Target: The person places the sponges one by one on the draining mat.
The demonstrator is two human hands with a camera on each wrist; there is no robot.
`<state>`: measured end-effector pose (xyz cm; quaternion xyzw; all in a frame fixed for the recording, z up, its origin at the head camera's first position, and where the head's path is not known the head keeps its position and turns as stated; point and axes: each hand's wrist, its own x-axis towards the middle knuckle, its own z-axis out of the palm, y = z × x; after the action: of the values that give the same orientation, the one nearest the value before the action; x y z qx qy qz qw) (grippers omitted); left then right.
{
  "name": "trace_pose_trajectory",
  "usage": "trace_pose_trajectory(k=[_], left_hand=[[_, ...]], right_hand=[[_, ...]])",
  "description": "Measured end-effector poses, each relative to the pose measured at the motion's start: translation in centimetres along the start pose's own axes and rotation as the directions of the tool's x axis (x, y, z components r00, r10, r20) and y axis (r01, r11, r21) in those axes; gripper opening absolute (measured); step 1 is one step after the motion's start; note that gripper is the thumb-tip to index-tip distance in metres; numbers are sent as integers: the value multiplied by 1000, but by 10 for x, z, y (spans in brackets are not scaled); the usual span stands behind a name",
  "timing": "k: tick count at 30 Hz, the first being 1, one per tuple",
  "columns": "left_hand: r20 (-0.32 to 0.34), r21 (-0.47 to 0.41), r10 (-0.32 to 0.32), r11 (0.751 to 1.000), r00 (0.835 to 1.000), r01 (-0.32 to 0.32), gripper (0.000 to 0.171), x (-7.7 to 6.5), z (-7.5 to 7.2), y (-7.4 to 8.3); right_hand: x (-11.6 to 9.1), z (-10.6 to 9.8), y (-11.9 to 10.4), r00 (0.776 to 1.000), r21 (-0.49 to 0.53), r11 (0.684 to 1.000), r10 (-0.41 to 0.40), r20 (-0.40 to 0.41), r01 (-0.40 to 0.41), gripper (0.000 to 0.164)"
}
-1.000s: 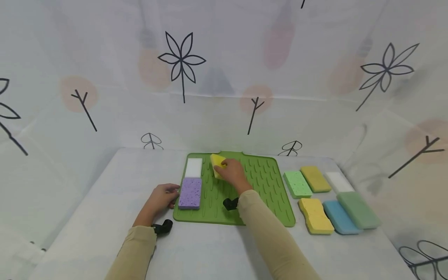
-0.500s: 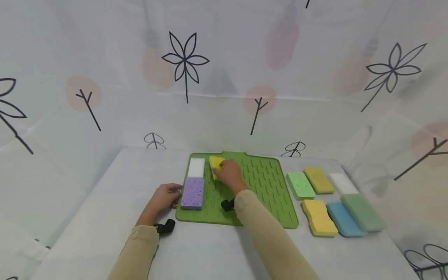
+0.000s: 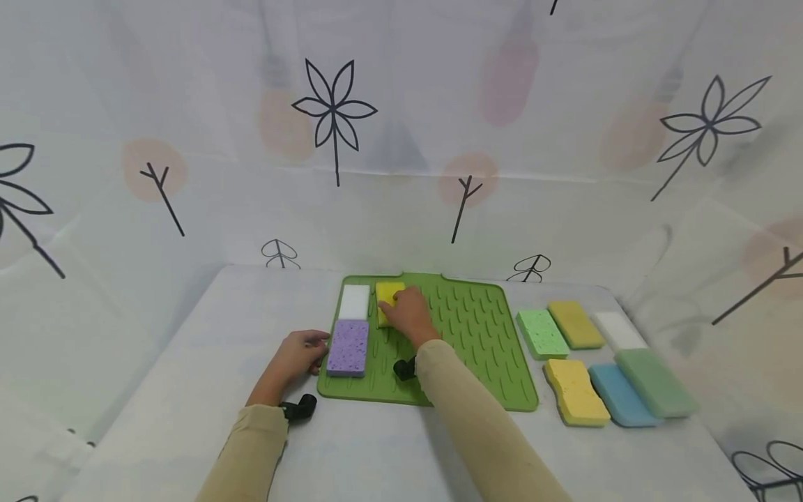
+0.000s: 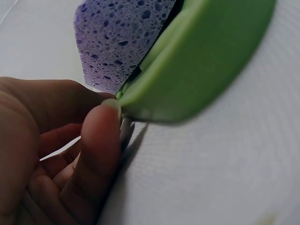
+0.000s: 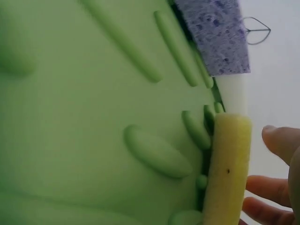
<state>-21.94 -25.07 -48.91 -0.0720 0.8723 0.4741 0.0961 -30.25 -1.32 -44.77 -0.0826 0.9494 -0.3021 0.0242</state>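
Note:
A green ridged mat (image 3: pixel 464 341) lies on the white table. My left hand (image 3: pixel 300 355) pinches its left edge between thumb and forefinger, as the left wrist view shows. On the mat's left side, a purple sponge (image 3: pixel 348 348) lies in front of a white sponge (image 3: pixel 354 302). Beside the white one, a yellow sponge (image 3: pixel 385 291) rests on the mat under my right hand (image 3: pixel 409 314). In the right wrist view, fingertips (image 5: pixel 267 187) touch the yellow sponge's upper face, while the thumb (image 5: pixel 276 140) is apart from it. The hand partly covers this sponge in the head view.
Right of the mat lie a light green sponge (image 3: pixel 542 335), a dark yellow sponge (image 3: pixel 575 324), a white sponge (image 3: pixel 620 330), a wavy yellow sponge (image 3: pixel 577 394), a blue sponge (image 3: pixel 623 396) and a grey-green sponge (image 3: pixel 655 383). A patterned cloth (image 3: pixel 389 209) hangs behind the table.
The yellow sponge under my right hand has gone from tilted to flat on the mat, and the thumb has come off it. My left hand stays at the mat's edge.

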Motion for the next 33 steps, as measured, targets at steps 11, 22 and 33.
trace_pose_trajectory(k=[11, 22, 33], left_hand=[[0, -4, -10, 1000, 1000, 10, 40, -3, -1, 2], [3, 0, -15, 1000, 1000, 15, 40, -2, 0, 3], [6, 1, 4, 1000, 1000, -4, 41, -3, 0, 4]], right_hand=[[2, 4, 1, 1000, -57, 998, -24, 15, 25, 49], [3, 7, 2, 997, -72, 995, -63, 33, 66, 45], [2, 6, 3, 997, -80, 994, -68, 38, 71, 45]])
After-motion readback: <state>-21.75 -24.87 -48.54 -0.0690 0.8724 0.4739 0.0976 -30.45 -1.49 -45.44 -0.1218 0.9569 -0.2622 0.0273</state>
